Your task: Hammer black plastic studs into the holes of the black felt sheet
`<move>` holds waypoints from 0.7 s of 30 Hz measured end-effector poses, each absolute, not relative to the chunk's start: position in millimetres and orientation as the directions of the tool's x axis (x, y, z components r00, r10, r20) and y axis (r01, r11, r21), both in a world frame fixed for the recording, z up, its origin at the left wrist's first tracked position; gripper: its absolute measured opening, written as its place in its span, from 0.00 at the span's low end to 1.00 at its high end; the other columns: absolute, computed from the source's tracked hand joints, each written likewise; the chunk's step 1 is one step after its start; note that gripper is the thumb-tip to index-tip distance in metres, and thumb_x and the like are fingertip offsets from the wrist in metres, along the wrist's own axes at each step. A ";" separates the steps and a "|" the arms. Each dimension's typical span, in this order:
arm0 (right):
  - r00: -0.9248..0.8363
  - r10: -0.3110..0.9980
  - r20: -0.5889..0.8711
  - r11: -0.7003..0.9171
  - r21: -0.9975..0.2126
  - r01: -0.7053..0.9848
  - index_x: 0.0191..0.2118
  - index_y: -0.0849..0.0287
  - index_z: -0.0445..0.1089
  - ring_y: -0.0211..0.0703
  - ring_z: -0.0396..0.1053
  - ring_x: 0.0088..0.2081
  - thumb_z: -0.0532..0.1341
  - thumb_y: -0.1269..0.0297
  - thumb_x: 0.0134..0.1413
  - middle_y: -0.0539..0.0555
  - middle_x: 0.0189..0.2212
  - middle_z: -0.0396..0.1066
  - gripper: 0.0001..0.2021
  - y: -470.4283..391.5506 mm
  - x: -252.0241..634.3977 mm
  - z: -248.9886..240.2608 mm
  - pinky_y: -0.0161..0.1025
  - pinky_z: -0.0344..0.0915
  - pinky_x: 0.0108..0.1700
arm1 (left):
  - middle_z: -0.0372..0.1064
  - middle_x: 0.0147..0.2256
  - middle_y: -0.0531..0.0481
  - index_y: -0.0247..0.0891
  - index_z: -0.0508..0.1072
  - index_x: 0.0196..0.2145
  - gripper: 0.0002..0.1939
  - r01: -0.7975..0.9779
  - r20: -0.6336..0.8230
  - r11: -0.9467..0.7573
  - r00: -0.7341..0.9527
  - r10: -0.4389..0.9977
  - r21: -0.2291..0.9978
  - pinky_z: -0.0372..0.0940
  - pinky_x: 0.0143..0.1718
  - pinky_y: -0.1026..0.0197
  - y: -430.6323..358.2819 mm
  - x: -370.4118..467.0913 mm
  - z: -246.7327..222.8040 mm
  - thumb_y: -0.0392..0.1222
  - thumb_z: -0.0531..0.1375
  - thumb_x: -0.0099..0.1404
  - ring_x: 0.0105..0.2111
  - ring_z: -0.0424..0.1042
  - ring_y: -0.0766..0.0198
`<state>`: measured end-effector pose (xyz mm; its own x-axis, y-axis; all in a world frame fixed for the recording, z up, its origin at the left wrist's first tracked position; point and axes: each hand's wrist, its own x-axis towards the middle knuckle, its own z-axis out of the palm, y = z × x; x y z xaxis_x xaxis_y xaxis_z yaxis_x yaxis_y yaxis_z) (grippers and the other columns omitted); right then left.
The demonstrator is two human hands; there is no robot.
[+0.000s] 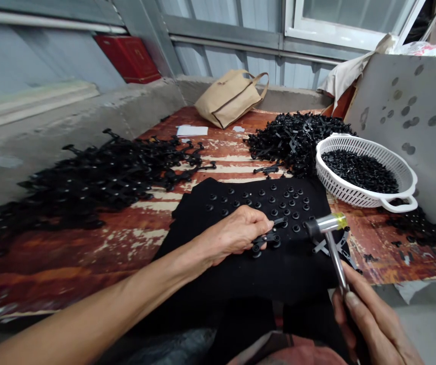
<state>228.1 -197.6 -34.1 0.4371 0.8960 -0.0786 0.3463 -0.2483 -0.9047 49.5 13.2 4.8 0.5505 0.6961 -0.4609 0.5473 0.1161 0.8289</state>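
Observation:
My left hand (241, 229) is closed on a small black linkage piece (269, 237) with round ends, low over a black cloth (218, 268). Just beyond it, several round black caps (261, 192) are spread in loose rows on the cloth. In my right hand (370, 309) is a small mallet (326, 225) with a metal handle, one dark face and one yellow face. Its head hangs to the right of the linkage, apart from it. Under the mallet head, a few loose grey-black arms (341, 248) lie at the cloth's right edge.
A heap of black linkages (100, 177) covers the left of the worn red table (126, 274). Another pile of black parts (297, 137) stands at the back right. Beside it is a white basket (404, 177) of small black pieces. A tan bag (229, 96) lies by the wall.

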 end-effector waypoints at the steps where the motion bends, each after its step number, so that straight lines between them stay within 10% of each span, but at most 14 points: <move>1: 0.345 0.939 0.008 -0.169 -0.861 0.479 0.64 0.48 0.61 0.48 0.72 0.52 0.51 0.55 0.67 0.57 0.56 0.70 0.23 -196.0 233.2 -32.5 0.38 0.73 0.47 | 0.65 0.18 0.53 0.36 0.65 0.21 0.18 0.553 -0.461 0.113 0.545 0.700 0.826 0.39 0.13 0.71 13.8 49.4 3.9 0.55 0.59 0.51 0.12 0.47 0.78; 6: 0.008 0.963 0.270 0.174 -0.640 0.748 0.70 0.45 0.43 0.46 0.62 0.61 0.50 0.73 0.64 0.53 0.66 0.57 0.32 -176.3 245.8 -22.5 0.41 0.65 0.58 | 0.65 0.18 0.53 0.37 0.64 0.21 0.17 0.566 -0.475 0.123 0.532 0.701 0.815 0.40 0.13 0.70 15.4 47.5 -0.1 0.54 0.59 0.53 0.12 0.47 0.77; 9: -0.084 0.902 0.424 0.293 -0.457 0.840 0.71 0.50 0.38 0.47 0.74 0.49 0.48 0.79 0.61 0.61 0.58 0.66 0.37 -159.7 241.2 -17.3 0.40 0.74 0.47 | 0.65 0.18 0.52 0.37 0.63 0.20 0.18 0.563 -0.476 0.129 0.530 0.702 0.817 0.38 0.14 0.70 14.5 48.3 1.0 0.54 0.59 0.53 0.12 0.47 0.77; 14: -0.129 0.967 0.222 0.187 -0.264 0.946 0.66 0.69 0.56 0.47 0.73 0.24 0.44 0.82 0.54 0.63 0.35 0.72 0.32 -142.4 233.9 -4.6 0.42 0.74 0.24 | 0.64 0.17 0.53 0.36 0.64 0.19 0.17 0.582 -0.476 0.123 0.506 0.719 0.804 0.39 0.14 0.70 11.9 51.9 7.2 0.52 0.58 0.55 0.12 0.48 0.76; 21: -0.082 0.872 0.483 0.282 -0.356 0.891 0.71 0.49 0.34 0.43 0.74 0.35 0.49 0.80 0.61 0.58 0.43 0.70 0.38 -152.1 234.3 2.2 0.34 0.73 0.33 | 0.64 0.17 0.51 0.36 0.64 0.17 0.17 0.582 -0.412 0.039 0.527 0.743 0.812 0.40 0.14 0.69 12.5 51.8 4.6 0.49 0.57 0.56 0.12 0.50 0.75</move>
